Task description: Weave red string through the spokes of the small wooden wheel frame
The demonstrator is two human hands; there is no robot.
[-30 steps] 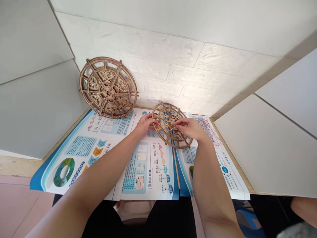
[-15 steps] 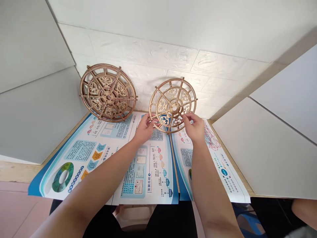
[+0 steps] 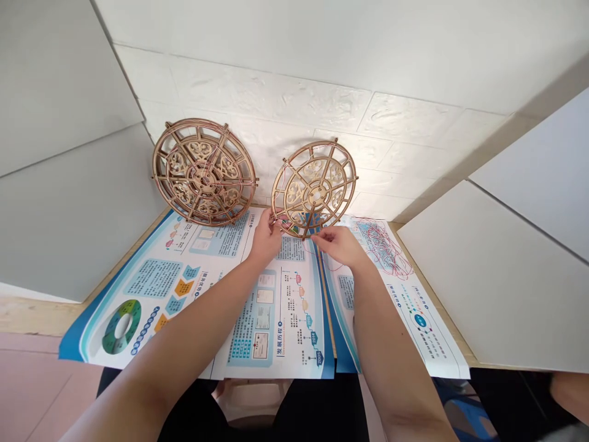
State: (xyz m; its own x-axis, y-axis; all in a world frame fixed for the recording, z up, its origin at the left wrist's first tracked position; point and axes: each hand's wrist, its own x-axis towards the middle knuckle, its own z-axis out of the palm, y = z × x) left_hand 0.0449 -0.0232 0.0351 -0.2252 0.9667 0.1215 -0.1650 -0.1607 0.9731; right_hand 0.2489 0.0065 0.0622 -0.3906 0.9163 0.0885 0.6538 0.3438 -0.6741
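Observation:
A round, golden-brown openwork frame (image 3: pixel 317 195) with spokes and scroll ornaments stands tilted against the wall. My left hand (image 3: pixel 267 238) grips its lower-left rim, fingers partly hidden behind it. At the bottom of the rim, my right hand (image 3: pixel 338 244) is closed in a pinch on thin red wire, though the exact spot between the fingertips is too small to see clearly. More red wire (image 3: pixel 384 248) lies in a loose tangle on the printed sheet to the right.
A stack of similar round frames (image 3: pixel 205 175), laced with red wire, leans on the white brick-pattern wall (image 3: pixel 276 92) at left. Printed sheets (image 3: pixel 299 362) cover the wooden table. Grey panels (image 3: pixel 497 276) close in both sides. Another person's bare limb (image 3: pixel 568 396) shows at lower right.
My right hand has moved down and left from the frame's lower-right side to its bottom rim. The frame has shifted slightly left and up; my left hand keeps its hold.

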